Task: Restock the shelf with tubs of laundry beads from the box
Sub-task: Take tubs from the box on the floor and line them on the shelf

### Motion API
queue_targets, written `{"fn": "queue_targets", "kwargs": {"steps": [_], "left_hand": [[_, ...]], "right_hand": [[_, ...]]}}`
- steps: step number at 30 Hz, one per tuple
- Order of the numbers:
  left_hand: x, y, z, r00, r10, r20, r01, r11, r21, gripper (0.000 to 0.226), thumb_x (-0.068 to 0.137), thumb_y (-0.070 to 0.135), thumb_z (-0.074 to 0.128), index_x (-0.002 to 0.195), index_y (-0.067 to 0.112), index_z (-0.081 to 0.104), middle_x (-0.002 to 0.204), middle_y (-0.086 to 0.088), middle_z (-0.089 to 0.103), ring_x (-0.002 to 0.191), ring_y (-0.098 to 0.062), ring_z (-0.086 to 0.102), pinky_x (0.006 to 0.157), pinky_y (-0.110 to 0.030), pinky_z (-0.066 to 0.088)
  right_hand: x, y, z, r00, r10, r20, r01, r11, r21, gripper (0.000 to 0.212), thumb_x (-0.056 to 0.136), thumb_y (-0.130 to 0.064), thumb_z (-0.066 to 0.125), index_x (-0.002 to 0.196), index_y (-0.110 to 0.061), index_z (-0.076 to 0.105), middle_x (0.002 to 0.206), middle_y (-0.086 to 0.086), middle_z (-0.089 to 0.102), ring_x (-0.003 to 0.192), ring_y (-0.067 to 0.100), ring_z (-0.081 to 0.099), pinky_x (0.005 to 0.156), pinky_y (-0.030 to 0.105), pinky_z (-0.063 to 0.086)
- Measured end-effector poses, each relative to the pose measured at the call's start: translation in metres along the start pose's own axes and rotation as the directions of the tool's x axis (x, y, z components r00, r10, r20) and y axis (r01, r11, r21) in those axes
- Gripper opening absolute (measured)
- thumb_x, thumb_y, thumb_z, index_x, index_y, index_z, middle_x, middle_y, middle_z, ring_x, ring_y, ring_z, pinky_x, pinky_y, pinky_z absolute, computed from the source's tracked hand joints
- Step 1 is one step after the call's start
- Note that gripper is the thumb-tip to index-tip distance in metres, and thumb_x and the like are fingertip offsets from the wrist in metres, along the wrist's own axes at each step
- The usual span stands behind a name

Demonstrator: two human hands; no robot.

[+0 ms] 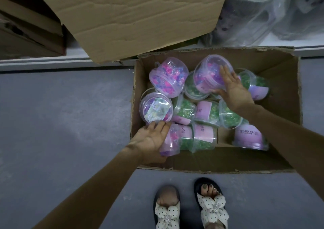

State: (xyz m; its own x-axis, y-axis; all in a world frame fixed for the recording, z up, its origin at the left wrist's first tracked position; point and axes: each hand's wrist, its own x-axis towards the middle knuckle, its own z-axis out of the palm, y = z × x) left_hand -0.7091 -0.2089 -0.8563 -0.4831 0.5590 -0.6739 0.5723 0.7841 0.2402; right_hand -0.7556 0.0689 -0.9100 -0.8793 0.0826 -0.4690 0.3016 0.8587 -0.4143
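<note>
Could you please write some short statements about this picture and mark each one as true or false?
1. The right hand holds a pink tub. True.
2. The box is empty. False: many tubs lie in it.
3. The left hand holds the corner tub, near left in the box. True.
4. Every tub holds pink beads. False: several hold green beads.
5. The person stands barefoot. False: they wear sandals.
</note>
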Motion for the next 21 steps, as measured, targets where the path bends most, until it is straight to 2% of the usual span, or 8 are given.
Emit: {"fn": "queue_targets", "kwargs": {"steps": [2,4,7,9,13,15,17,21], "left_hand": [[0.0,0.001,-0.003,1.0,-0.008,0.018,0.008,1.0,0.002,0.104,0.077,0.056,0.061,0.148,0.013,-0.001,0.146,-0.004,0.018,0.13,-0.023,0.024,0.101,-0.034,0.034],[0.0,0.003,-0.009,0.999,-0.006,0.043,0.005,1.0,0.027,0.101,0.079,0.054,0.061,0.148,0.012,-0.001,0.147,-0.006,0.018,0.131,-0.024,0.025,0.1,-0.034,0.035],[-0.002,0.005,-0.02,0.996,0.006,0.091,-0.012,0.998,0.066,0.099,0.082,0.05,0.059,0.148,0.011,-0.002,0.15,-0.006,0.015,0.135,-0.025,0.022,0.105,-0.034,0.03],[-0.006,0.004,-0.027,0.997,0.019,0.074,-0.026,0.996,0.089,0.101,0.08,0.055,0.058,0.148,0.011,-0.002,0.151,-0.007,0.015,0.134,-0.025,0.023,0.109,-0.034,0.024],[-0.019,0.005,-0.048,0.996,0.021,0.09,-0.027,0.997,0.069,0.104,0.077,0.058,0.058,0.148,0.013,-0.002,0.151,-0.005,0.015,0.133,-0.024,0.024,0.11,-0.034,0.023],[-0.028,0.009,-0.061,0.995,0.034,0.094,-0.043,0.995,0.093,0.105,0.076,0.056,0.06,0.148,0.014,-0.002,0.15,-0.004,0.016,0.132,-0.024,0.025,0.11,-0.033,0.021],[-0.039,0.014,-0.076,0.995,0.053,0.088,-0.063,0.992,0.111,0.105,0.076,0.056,0.06,0.148,0.014,-0.003,0.151,-0.004,0.015,0.134,-0.023,0.023,0.112,-0.033,0.017],[-0.063,0.032,-0.121,0.994,0.105,0.037,-0.108,0.991,0.077,0.103,0.077,0.052,0.061,0.148,0.017,-0.005,0.151,0.001,0.012,0.136,-0.02,0.019,0.11,-0.031,0.021]], "right_hand": [[-0.006,0.005,0.003,0.994,0.009,-0.107,0.002,0.995,0.104,0.057,0.097,-0.021,0.048,0.149,-0.014,0.025,0.148,0.014,0.037,0.136,0.031,0.035,0.104,0.042,0.037],[-0.011,0.0,0.0,0.984,0.044,-0.174,-0.007,0.978,0.209,0.044,0.097,-0.019,0.049,0.139,-0.008,0.043,0.127,0.02,0.056,0.117,0.034,0.053,0.088,0.03,0.042],[-0.016,-0.013,-0.011,0.977,0.138,-0.162,-0.063,0.915,0.398,0.031,0.097,-0.015,0.05,0.119,0.007,0.053,0.109,0.025,0.058,0.1,0.028,0.055,0.064,0.009,0.033],[-0.021,-0.017,-0.018,0.977,0.175,-0.12,-0.101,0.882,0.46,0.029,0.096,-0.02,0.052,0.107,0.007,0.054,0.095,0.02,0.051,0.087,0.021,0.045,0.056,0.005,0.033],[-0.036,-0.022,-0.032,0.975,0.214,-0.056,-0.155,0.842,0.516,0.02,0.095,-0.03,0.053,0.094,-0.011,0.048,0.088,0.01,0.048,0.081,0.018,0.043,0.057,0.007,0.035],[-0.048,-0.027,-0.045,0.977,0.21,-0.024,-0.171,0.852,0.494,0.024,0.096,-0.032,0.051,0.099,-0.009,0.048,0.091,0.015,0.051,0.084,0.022,0.047,0.073,0.024,0.042],[-0.06,-0.032,-0.065,0.983,0.182,0.019,-0.172,0.883,0.436,0.033,0.097,-0.033,0.048,0.107,-0.001,0.048,0.096,0.022,0.055,0.087,0.028,0.051,0.08,0.037,0.044],[-0.081,-0.045,-0.12,0.987,0.135,0.092,-0.158,0.935,0.318,0.036,0.098,-0.032,0.046,0.11,0.001,0.051,0.103,0.022,0.057,0.091,0.029,0.054,0.083,0.036,0.043]]}}
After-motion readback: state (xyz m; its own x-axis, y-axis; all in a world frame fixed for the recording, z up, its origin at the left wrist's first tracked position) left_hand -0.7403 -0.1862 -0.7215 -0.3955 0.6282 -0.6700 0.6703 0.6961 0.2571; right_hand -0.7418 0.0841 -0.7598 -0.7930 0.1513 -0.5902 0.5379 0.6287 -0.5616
